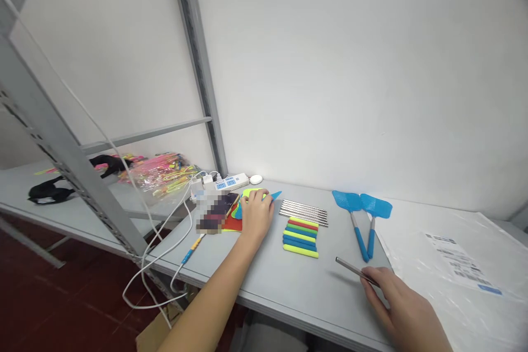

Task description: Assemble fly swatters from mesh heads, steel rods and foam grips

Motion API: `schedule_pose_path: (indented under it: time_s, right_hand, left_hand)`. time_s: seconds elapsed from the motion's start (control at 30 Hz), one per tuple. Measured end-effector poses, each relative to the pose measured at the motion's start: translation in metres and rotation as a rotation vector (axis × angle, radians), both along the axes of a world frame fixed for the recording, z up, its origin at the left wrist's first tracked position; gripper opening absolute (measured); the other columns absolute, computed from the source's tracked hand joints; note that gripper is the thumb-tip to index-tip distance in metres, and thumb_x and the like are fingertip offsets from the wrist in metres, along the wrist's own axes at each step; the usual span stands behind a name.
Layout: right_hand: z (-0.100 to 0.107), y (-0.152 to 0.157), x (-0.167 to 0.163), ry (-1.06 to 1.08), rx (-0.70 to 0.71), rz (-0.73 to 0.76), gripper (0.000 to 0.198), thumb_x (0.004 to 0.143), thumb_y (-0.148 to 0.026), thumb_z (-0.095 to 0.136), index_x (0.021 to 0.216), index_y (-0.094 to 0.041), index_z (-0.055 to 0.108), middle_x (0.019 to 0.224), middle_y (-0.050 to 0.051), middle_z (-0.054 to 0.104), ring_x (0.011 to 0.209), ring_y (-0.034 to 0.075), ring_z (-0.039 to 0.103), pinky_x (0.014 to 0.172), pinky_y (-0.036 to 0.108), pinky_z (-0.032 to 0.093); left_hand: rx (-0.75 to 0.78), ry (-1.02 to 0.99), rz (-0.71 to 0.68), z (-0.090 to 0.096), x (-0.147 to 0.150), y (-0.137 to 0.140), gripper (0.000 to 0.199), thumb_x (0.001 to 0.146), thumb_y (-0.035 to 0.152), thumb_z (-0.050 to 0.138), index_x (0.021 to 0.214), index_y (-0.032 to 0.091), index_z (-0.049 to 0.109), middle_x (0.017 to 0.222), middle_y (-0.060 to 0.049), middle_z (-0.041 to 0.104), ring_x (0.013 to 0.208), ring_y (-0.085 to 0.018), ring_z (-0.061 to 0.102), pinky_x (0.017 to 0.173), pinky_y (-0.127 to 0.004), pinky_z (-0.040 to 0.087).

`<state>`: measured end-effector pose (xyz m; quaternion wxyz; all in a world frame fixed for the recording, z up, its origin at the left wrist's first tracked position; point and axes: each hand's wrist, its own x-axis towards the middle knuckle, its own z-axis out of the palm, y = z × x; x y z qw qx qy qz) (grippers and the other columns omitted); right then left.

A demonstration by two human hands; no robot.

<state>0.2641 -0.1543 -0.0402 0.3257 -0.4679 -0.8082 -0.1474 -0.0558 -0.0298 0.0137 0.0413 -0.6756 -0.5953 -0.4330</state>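
Observation:
My left hand is closed over a pile of coloured plastic fly swatter heads, gripping a blue fly swatter head whose corner sticks out to the right. Yellow and red heads show beneath and beside the fingers. In my right hand, a thin metal tube is pinched above the table, its free end pointing left. Several similar metal tubes lie in a row behind several coloured handle grips. Two assembled blue fly swatters lie to the right, mesh heads towards the wall.
A white plastic package with a label covers the table's right side. At the left are a blurred phone-like object, a power strip and looping white cables. A grey metal rack post rises behind; bagged colourful items lie beyond.

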Motion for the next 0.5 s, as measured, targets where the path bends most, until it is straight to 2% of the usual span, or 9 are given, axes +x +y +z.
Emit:
schedule_pose_path:
  time_s: [0.1, 0.17, 0.3, 0.4, 0.47, 0.5]
  right_hand:
    - [-0.005, 0.003, -0.003, -0.012, 0.029, -0.003, 0.019, 0.099, -0.034, 0.047, 0.109, -0.023, 0.057, 0.096, 0.004, 0.07, 0.077, 0.017, 0.07, 0.065, 0.026, 0.05]
    - [-0.005, 0.003, -0.004, -0.008, 0.05, -0.015, 0.02, 0.099, -0.035, 0.047, 0.109, -0.023, 0.058, 0.097, 0.004, 0.07, 0.079, 0.017, 0.07, 0.066, 0.026, 0.05]
    - [0.003, -0.003, -0.01, 0.027, 0.084, -0.047, 0.019, 0.098, -0.035, 0.049, 0.11, -0.022, 0.057, 0.097, 0.004, 0.07, 0.079, 0.016, 0.069, 0.067, 0.026, 0.049]
    - [0.013, -0.013, -0.02, 0.042, 0.046, -0.051, 0.022, 0.101, -0.033, 0.043, 0.113, -0.021, 0.056, 0.094, 0.004, 0.068, 0.075, 0.016, 0.068, 0.06, 0.025, 0.047]
    - [0.02, -0.024, -0.03, 0.025, -0.005, -0.038, 0.024, 0.102, -0.031, 0.038, 0.116, -0.021, 0.055, 0.091, 0.004, 0.067, 0.07, 0.016, 0.067, 0.055, 0.025, 0.045]
    - [0.024, -0.03, -0.036, 0.009, -0.031, -0.024, 0.025, 0.102, -0.03, 0.037, 0.117, -0.021, 0.054, 0.089, 0.004, 0.066, 0.068, 0.015, 0.066, 0.055, 0.025, 0.045]
  left_hand:
    - [0.049, -0.238, -0.022, 0.019, -0.003, -0.018, 0.007, 0.086, 0.027, 0.062, 0.086, 0.023, 0.067, 0.103, -0.006, 0.068, 0.104, -0.025, 0.055, 0.097, -0.042, 0.034]
    - [0.094, -0.447, -0.014, 0.029, -0.006, -0.029, 0.013, 0.086, 0.035, 0.062, 0.09, 0.023, 0.065, 0.098, -0.004, 0.067, 0.098, -0.022, 0.057, 0.09, -0.036, 0.039]
    - [0.153, -0.98, 0.031, 0.034, -0.007, -0.048, 0.029, 0.092, 0.051, 0.051, 0.094, 0.022, 0.054, 0.087, 0.0, 0.061, 0.076, -0.014, 0.057, 0.069, -0.026, 0.044]
    - [0.055, -1.367, -0.024, 0.027, 0.007, -0.063, 0.03, 0.094, 0.052, 0.046, 0.091, 0.022, 0.047, 0.073, 0.003, 0.054, 0.052, -0.008, 0.047, 0.053, -0.022, 0.041]
    - [-0.054, -1.565, -0.096, 0.021, 0.023, -0.078, 0.023, 0.094, 0.043, 0.051, 0.088, 0.021, 0.048, 0.069, 0.004, 0.053, 0.047, -0.007, 0.046, 0.051, -0.021, 0.044]
    - [-0.11, -1.643, -0.135, 0.019, 0.032, -0.086, 0.018, 0.093, 0.036, 0.055, 0.087, 0.02, 0.049, 0.07, 0.003, 0.055, 0.05, -0.007, 0.051, 0.054, -0.022, 0.047]
